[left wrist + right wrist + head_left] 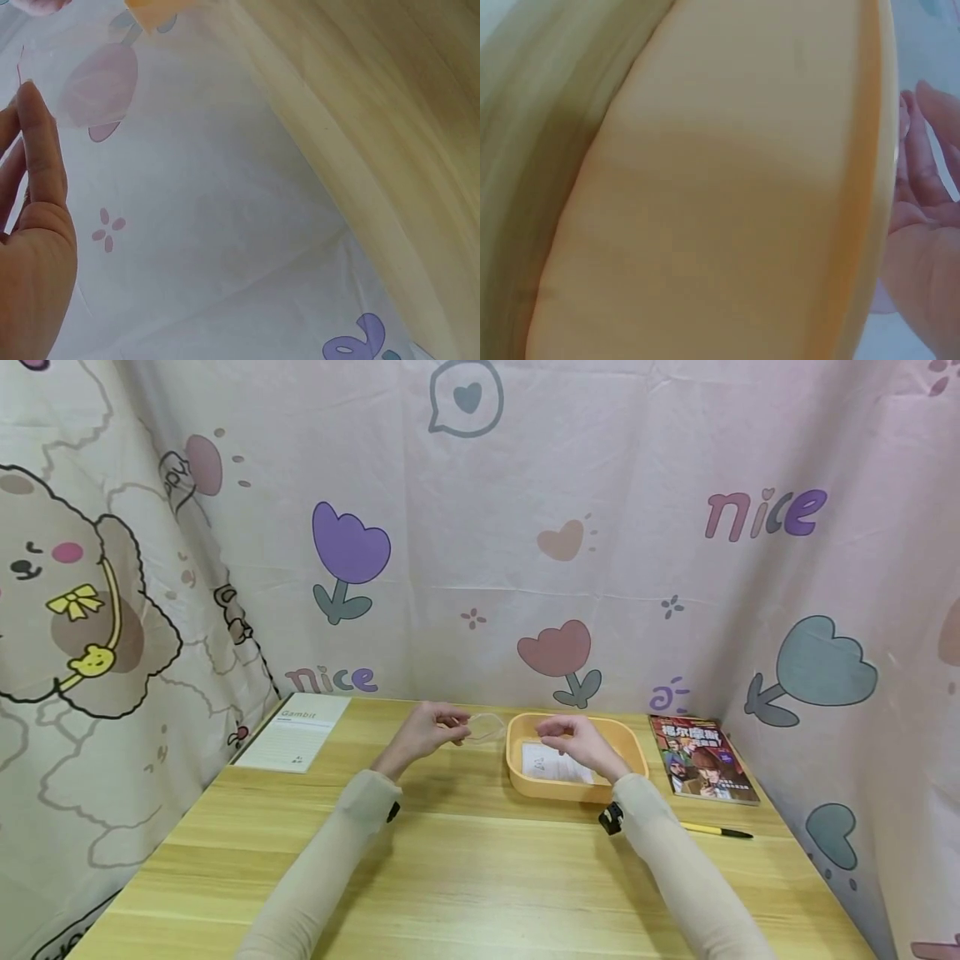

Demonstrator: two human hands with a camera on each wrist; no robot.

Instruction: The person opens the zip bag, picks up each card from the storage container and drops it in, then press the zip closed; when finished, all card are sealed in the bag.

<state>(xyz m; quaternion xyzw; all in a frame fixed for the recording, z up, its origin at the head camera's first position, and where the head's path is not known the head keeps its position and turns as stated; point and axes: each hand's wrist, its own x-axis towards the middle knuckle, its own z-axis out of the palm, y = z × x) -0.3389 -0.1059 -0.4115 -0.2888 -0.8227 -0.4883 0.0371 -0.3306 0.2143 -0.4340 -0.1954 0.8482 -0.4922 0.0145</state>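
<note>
My left hand (427,735) is raised over the back of the table, its thumb and fingertips pinching the edge of a clear plastic bag (486,727). In the left wrist view the see-through bag (94,94) stretches away from the fingertips, with a thin red line along one edge. My right hand (581,743) hovers over a yellow-orange plastic basket (562,789), fingers loosely bent, with nothing seen in them. The right wrist view has the basket's side wall (720,225) large in front, partly hiding the right hand (930,202). White paper (553,764) with dark marks lies in the basket.
A white notebook (292,732) marked Gambit lies at the table's back left. To the basket's right lies a colourful comic-style magazine (705,760), with a yellow and black pen (720,831) in front of it. A printed curtain (465,527) hangs close behind the table.
</note>
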